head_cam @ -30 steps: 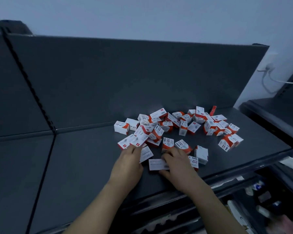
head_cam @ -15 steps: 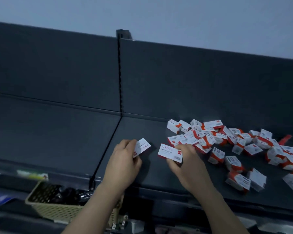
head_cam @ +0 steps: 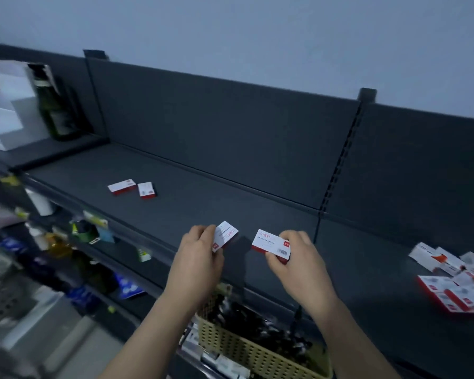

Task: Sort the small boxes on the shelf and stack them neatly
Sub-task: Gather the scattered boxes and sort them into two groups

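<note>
My left hand (head_cam: 199,254) grips a small white and red box (head_cam: 226,235) just above the dark shelf (head_cam: 203,198). A second such box (head_cam: 271,243), with a barcode on its face, is held in my right hand (head_cam: 297,255) close beside the first. Two more small boxes (head_cam: 132,187) lie side by side on the shelf, farther back and to the left. The loose pile of several boxes (head_cam: 460,283) sits at the right edge of the view, on the neighbouring shelf section.
A slotted upright post (head_cam: 340,165) divides the shelf sections. White cartons (head_cam: 8,105) and a dark bottle (head_cam: 52,105) stand at far left. Below the shelf's front edge hangs a yellow mesh basket (head_cam: 246,348) with dark items, and lower shelves hold mixed goods.
Both hands have lifted a box each from the pile and carried them left, past the upright post. The view has swung left, so the pile now sits at the far right.
</note>
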